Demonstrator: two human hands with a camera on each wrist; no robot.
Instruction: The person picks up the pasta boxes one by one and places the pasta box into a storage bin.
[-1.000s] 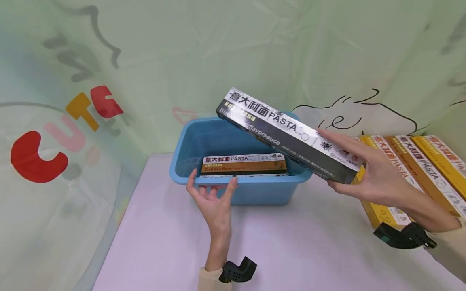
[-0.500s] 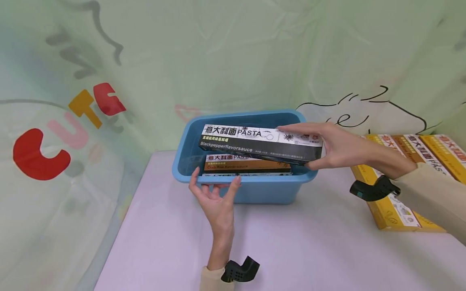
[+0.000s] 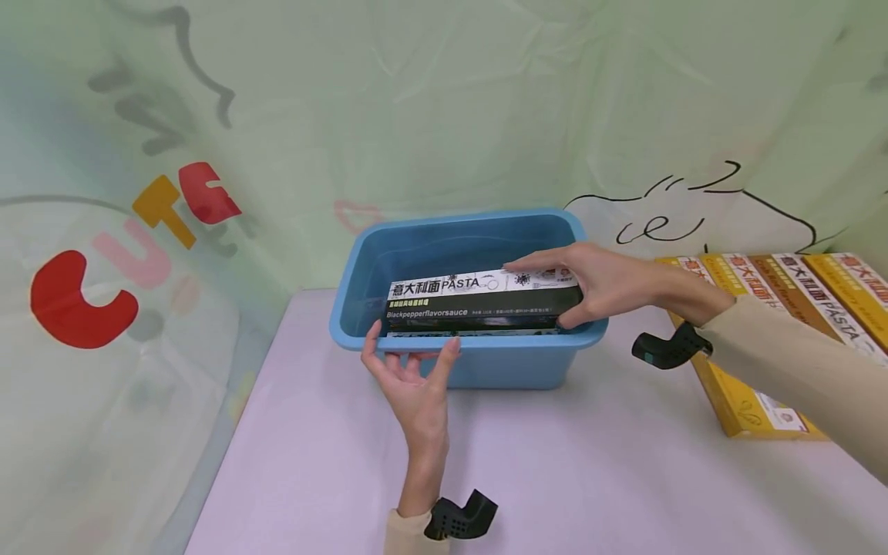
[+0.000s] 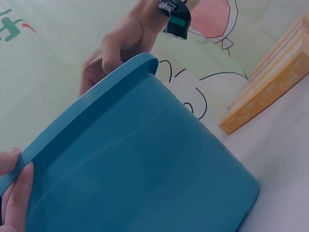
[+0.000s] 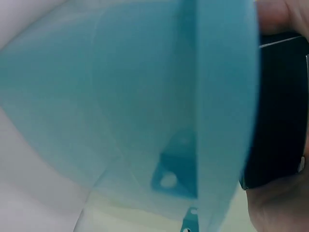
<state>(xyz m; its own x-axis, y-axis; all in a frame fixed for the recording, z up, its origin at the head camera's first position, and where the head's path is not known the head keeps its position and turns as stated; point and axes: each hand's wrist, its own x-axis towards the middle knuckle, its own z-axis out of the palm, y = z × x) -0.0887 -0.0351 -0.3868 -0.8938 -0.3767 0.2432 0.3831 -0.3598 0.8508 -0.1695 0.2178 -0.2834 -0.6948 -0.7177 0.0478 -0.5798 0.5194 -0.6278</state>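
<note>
My right hand holds a black-and-white box of black pepper pasta by its right end, thumb in front and fingers behind. The box lies low inside the blue plastic tub, above other pasta boxes that it mostly hides; a thin white strip of one shows below. Its dark end appears past the tub's rim in the right wrist view. My left hand grips the tub's front rim toward the left, and the left wrist view shows thumb and fingers on either side of that rim.
Several yellow, brown and white pasta boxes lie side by side on the right of the pale table, partly behind my right sleeve. A green printed curtain hangs behind the tub. Each wrist carries a black device.
My right hand has brought the black pepper pasta box from above the tub's right side leftward and down into it, levelling it over the crab roe box. My left hand stays on the rim.
</note>
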